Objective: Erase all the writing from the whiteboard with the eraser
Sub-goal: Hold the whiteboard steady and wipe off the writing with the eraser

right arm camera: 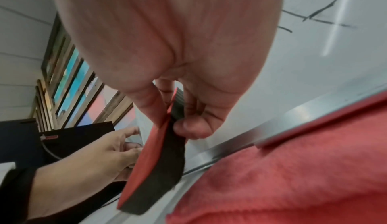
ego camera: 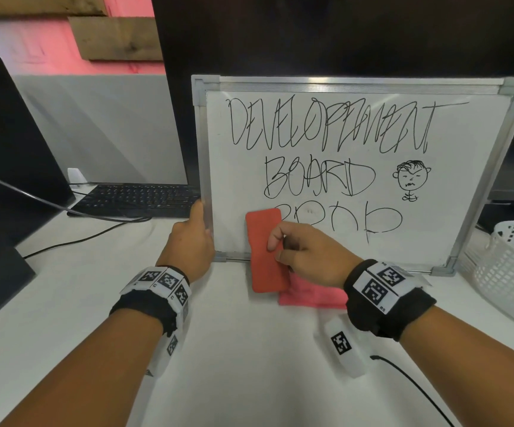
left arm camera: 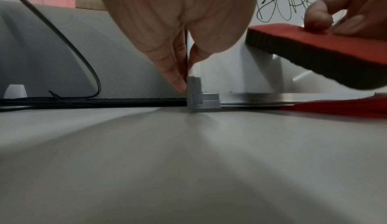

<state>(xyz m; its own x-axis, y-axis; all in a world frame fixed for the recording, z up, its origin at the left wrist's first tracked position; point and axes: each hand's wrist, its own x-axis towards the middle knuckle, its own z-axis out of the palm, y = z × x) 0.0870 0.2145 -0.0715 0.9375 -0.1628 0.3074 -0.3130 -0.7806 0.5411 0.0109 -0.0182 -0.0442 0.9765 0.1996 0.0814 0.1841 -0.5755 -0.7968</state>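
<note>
**Whiteboard [ego camera: 357, 167] — full of writing, eraser just arriving**

Whiteboard propped upright near back edge of bench [ego camera: 237, 349], leaning on dark panel behind. Three lines of black marker plus small doodle face at right. All legible; little or nothing wiped yet, by the look of it.

L hand [ego camera: 192, 238]: clamped on board's left frame edge, low, near bottom-left corner. L wrist view shows fingers behind frame, thumb in front, pinching. Prob. there to brace board vs. wiping pressure, since only leaned, not fixed.

R hand [ego camera: 308, 257]: grasping eraser [ego camera: 265, 251], red back toward camera, dark felt face toward board. Held long-axis vertical across board's bottom edge, near bottom-left corner; top end over start of third line. R wrist view: thumb on felt side edge, fingers on red side. Felt contact w/ board surface: can't tell; L wrist view suggests tilted off, gap under it.

Pink cloth [ego camera: 311, 294] flat on bench just in front of board's bottom edge, under R hand. Keyboard [ego camera: 138, 198] left of board, white basket [ego camera: 508, 272] at bench's right edge.

Judgement: start of first stroke. Next needs felt flat on board, firm sweeps over the lines. Risk: board sliding or tipping if L grip slackens.
</note>
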